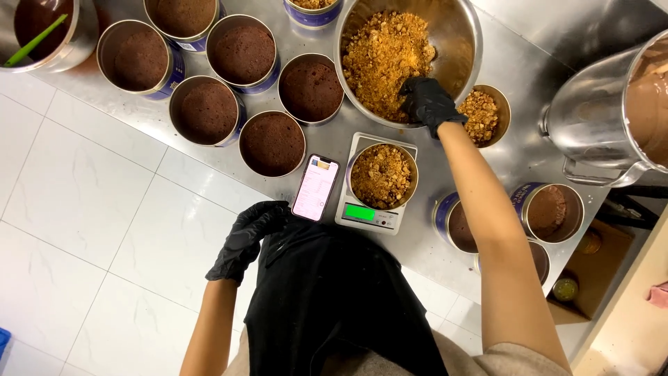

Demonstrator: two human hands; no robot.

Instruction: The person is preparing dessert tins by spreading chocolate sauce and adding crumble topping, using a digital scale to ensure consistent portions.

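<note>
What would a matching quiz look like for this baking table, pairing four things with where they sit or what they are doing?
Things:
1. right hand
2. left hand
3. phone
4. small tin of crumbs

Places or states:
A. standing on the scale with the green display
B. reaching into the big steel bowl of golden crumbs
C. lying flat on the counter, screen lit, just left of the scale
D. resting at the counter edge, close to the black apron

Pairs: 1-B, 2-D, 3-C, 4-A
</note>
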